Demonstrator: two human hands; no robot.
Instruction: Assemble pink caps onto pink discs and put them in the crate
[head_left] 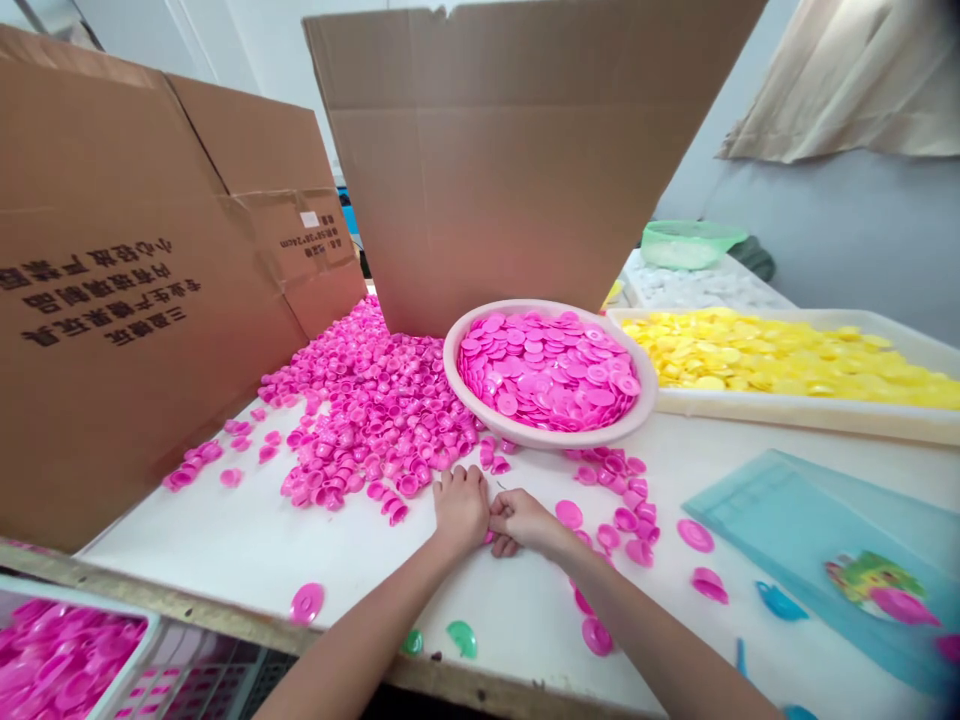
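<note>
Left hand (pixel 461 508), right hand (pixel 521 522) curled shut together, grip unclear; upper-left cardboard sheet (pixel 127 300) pens in pink plastic caps (pixel 375 420).

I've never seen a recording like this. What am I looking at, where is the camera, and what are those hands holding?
There is no machine here. This one picture comes from a camera worn on a person's head, looking forward and down at their own bare hands. The left hand and right hand meet on a white table, beside a heap of small pink plastic pieces. Whatever the fingers may hold is too small to tell. Farther along the table sit a pale basin of pink discs and a tray of yellow discs, with cardboard sheets standing behind.
</note>
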